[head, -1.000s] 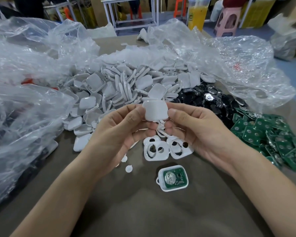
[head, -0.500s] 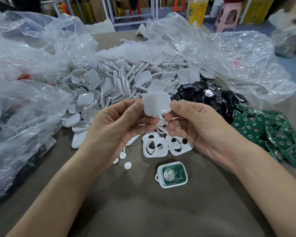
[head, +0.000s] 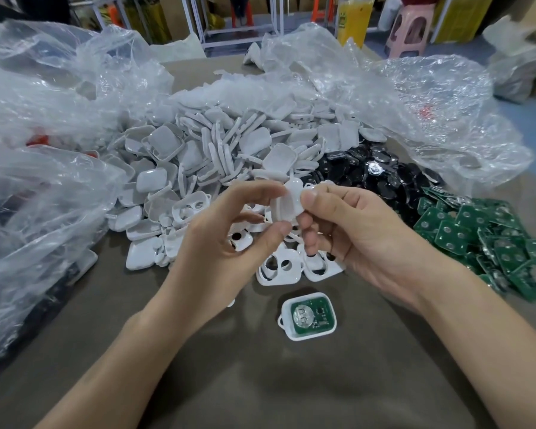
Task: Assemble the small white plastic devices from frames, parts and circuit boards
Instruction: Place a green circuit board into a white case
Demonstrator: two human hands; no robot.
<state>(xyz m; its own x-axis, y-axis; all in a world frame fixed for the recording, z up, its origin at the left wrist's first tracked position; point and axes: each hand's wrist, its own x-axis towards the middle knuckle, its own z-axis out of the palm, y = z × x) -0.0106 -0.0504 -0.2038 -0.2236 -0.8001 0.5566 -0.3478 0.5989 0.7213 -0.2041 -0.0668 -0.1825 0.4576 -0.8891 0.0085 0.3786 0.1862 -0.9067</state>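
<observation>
so the heap of rounded-square plastic shells (head: 223, 150) is all plain white, same as the small white plastic cover (head: 287, 201) up front. beside it glossy black round discs (head: 384, 178), then dark green square circuit boards (head: 477, 230) dotted with silver circles. open white plastic case (head: 308, 317) shows a green board and silver disc. flat worktop (head: 291, 382) is dull brown-grey, crinkly plastic bags (head: 44, 103) clear, plastic stool (head: 410, 29) pink

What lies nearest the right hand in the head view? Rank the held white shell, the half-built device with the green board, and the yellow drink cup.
1. White shell: pinched by the right hand itself.
2. Half-built device: on the table, nearer the person.
3. Yellow drink cup: far back, past the plastic bags.
</observation>
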